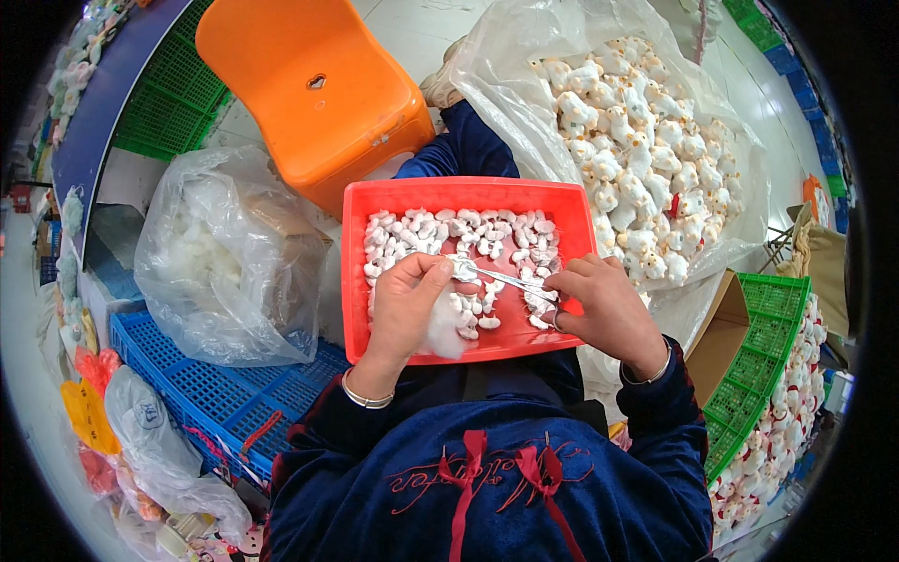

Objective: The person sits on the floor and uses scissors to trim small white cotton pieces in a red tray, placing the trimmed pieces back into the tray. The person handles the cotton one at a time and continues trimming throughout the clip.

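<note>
Between the thumb and fingers of my left hand (pixel 403 304) is a small white plush piece (pixel 463 269). A fluffy tuft of white stuffing (pixel 445 332) hangs below that hand's fingers. My right hand (pixel 604 304) is closed around the handles of slim metal forceps (pixel 510 279), whose tips reach the plush piece. Both hands are above a red plastic tray (pixel 468 195) resting over my lap. Several small white plush pieces (pixel 403 236) lie loose in the tray, mostly toward its far side. The exact contact at the forceps' tips is too small to make out.
Left of the tray sits a clear bag of stuffing (pixel 215 253) near a blue crate (pixel 225 393). An orange chair (pixel 309 94) stands ahead. At the far right, a big plastic bag (pixel 506 84) holds white plush toys (pixel 646 159). A green crate (pixel 758 365) is to the right.
</note>
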Demonstrator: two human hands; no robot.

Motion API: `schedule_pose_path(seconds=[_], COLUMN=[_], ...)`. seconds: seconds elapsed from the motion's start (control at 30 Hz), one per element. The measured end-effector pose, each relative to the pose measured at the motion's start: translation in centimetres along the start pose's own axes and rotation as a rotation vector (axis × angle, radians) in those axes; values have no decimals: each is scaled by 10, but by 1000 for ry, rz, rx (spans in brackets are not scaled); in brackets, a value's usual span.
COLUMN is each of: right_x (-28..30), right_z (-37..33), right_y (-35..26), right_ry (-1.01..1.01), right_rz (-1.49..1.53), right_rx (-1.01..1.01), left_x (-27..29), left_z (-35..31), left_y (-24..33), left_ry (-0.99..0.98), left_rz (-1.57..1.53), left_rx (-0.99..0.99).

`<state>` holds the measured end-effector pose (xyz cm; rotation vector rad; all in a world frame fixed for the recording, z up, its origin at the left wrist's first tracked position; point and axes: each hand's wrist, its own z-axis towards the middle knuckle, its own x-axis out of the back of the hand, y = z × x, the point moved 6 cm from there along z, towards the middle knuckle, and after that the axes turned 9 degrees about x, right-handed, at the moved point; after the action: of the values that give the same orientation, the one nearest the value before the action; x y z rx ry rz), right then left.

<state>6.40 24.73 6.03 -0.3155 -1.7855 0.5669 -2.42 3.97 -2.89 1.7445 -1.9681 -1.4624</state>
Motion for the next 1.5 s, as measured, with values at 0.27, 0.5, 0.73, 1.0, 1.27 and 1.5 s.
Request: schedule_pose_path(seconds=[0.27, 0.5, 0.73, 1.0, 1.27, 1.5], right_x=[-4, -7, -13, -23, -24, -26], right_z=[3, 6, 8, 7, 6, 4], right_y=[-3, -1, 4, 10, 11, 13], right_ry=[23, 25, -33, -42, -81, -117], right_rz=[2, 163, 349, 491, 496, 583], right_rx=[66, 124, 126, 131, 139, 174], left_x=[-2, 0, 2, 4, 8, 3], left_z=[1, -2, -1, -5, -5, -10], left_y=[-4, 0, 1, 5, 5, 8], left_ry=[-62, -83, -58, -80, -163, -169], left_rz=[69, 88, 35, 28, -26, 24], left_rx=[-36, -10, -83, -10, 133, 209])
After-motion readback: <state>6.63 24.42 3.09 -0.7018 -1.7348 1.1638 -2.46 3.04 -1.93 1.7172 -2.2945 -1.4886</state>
